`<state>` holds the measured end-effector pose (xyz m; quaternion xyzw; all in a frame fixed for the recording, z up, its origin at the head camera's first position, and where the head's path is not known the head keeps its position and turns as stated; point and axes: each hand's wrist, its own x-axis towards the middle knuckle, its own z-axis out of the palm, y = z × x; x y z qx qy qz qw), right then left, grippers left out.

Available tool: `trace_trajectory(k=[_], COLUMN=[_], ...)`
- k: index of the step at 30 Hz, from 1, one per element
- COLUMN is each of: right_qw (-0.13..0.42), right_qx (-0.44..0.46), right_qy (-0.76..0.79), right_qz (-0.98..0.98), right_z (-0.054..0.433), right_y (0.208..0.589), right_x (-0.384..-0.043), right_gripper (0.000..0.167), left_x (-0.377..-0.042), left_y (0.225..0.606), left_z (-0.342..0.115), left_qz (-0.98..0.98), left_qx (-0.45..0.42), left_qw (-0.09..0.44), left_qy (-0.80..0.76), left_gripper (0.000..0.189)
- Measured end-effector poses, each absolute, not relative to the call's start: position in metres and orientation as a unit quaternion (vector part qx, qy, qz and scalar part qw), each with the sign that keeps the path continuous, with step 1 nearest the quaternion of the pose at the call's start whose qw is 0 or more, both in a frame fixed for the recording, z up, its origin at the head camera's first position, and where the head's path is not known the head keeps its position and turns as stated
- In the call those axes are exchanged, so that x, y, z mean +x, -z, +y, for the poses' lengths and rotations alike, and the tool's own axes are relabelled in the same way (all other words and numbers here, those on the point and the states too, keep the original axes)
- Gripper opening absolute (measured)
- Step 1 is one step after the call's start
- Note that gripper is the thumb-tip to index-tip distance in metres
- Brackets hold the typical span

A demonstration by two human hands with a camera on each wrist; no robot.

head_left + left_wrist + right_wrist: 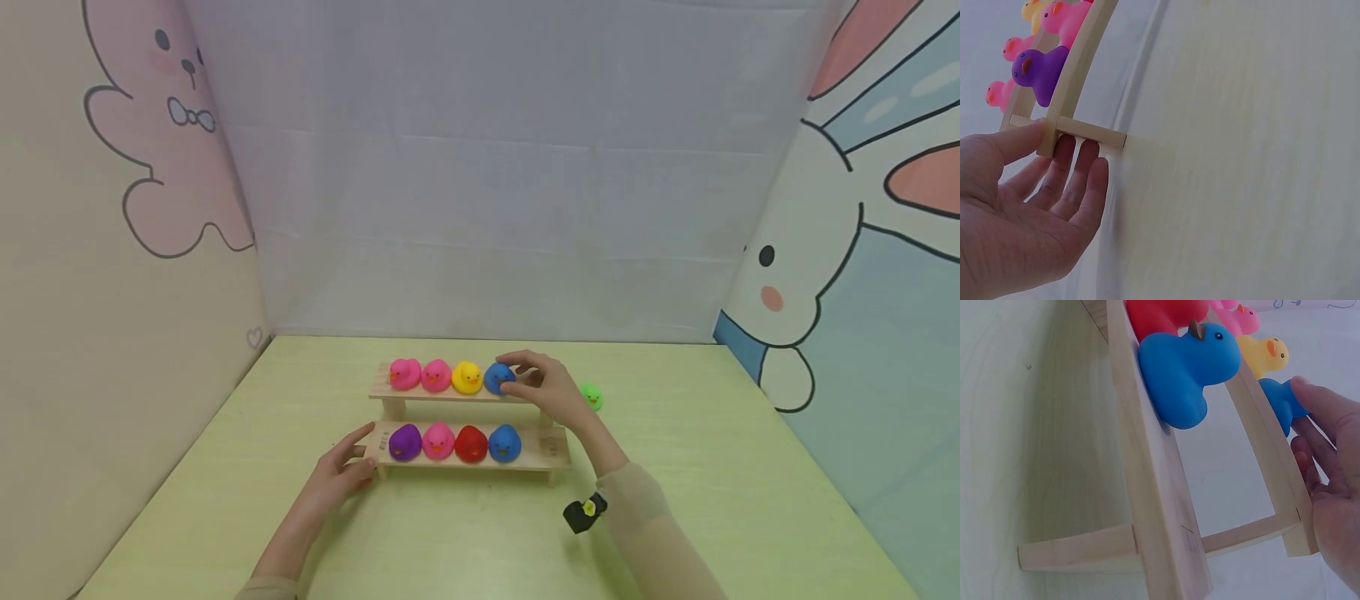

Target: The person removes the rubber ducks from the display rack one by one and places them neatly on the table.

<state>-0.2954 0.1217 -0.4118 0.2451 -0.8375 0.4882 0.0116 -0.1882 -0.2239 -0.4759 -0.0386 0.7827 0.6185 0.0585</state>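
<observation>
A two-tier wooden stand [557,448] carries rubber ducks on both steps. My right hand [551,392] pinches a blue duck [496,377] at the right end of the upper row, thumb on its front. Left of it sit a yellow duck [467,378] and two pink ducks [437,376]. The lower row has a purple duck [405,442], a pink duck [438,441], a red duck [471,445] and another blue duck [1179,375]. With thumb above and fingers beneath, my left hand [1035,200] grips the left end of the lower step.
A green duck [592,396] stands on the table [712,467] right of the stand, behind my right wrist. A small black device [584,512] hangs at my right sleeve. White cloth [487,208] closes the back, and printed walls flank both sides.
</observation>
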Motion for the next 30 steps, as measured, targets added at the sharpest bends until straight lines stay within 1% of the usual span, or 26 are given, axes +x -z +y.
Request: trace_trajectory(k=[11, 30], right_qw=[0.008, 0.020], right_qx=[0.246, 0.242], right_qy=[-0.488, -0.491], right_qz=[-0.837, -0.837], right_z=[0.1215, 0.1210], right_y=[0.4114, 0.4097], right_x=[-0.2951, -0.2922], right_gripper=[0.037, 0.037], left_x=[-0.1882, -0.1879], left_y=[0.4839, 0.4800], left_z=[-0.2204, -0.2160], left_qz=[0.782, 0.785], left_qx=[-0.043, -0.058], left_qw=[0.061, 0.060], left_qy=[-0.618, -0.614], left_gripper=[0.061, 0.060])
